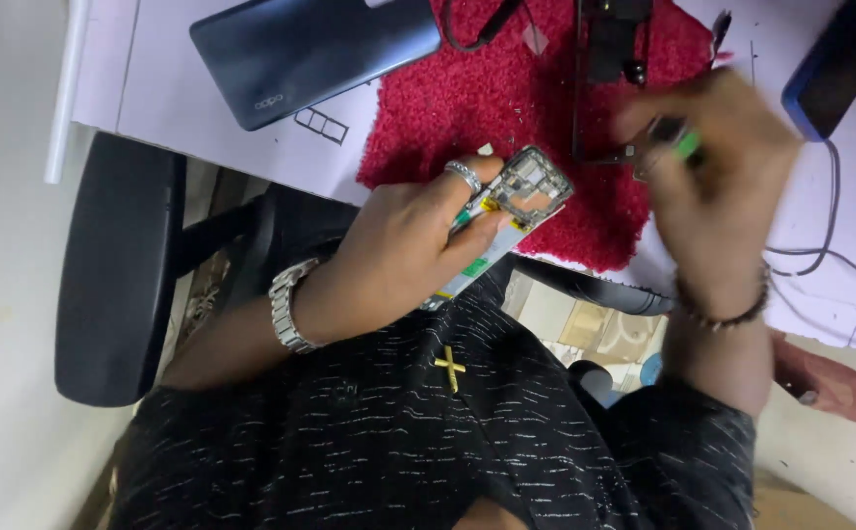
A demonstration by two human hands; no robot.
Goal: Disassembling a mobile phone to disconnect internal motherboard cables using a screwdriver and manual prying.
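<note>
The left hand [403, 250] holds an opened phone frame [511, 211] above the person's lap, just off the near edge of the bench [202, 93]. Fingers and thumb close firmly along its long sides, and the bare inner side faces up and tilts toward the right hand, probably so the camera end can be reached. The frame is a thin, pale, rectangular shell with small metal shields and yellow and green patches on it. A silver ring sits on one finger and a metal link watch [288, 306] on the wrist.

The right hand [717, 182] is blurred; it pinches a slim tool with a green tip [685, 145] close beside the top of the frame, though whether the tool touches the frame cannot be told. A beaded bracelet circles that wrist.

On the bench lies a red, fuzzy mat [506, 108], likely there to stop small parts rolling; a dark, narrow phone part [609, 59] rests on it. A glossy dark phone [315, 54] lies face down on white paper near the far left corner, and a blue phone [840, 64] sits at the right edge, with thin cables trailing beneath it.
</note>
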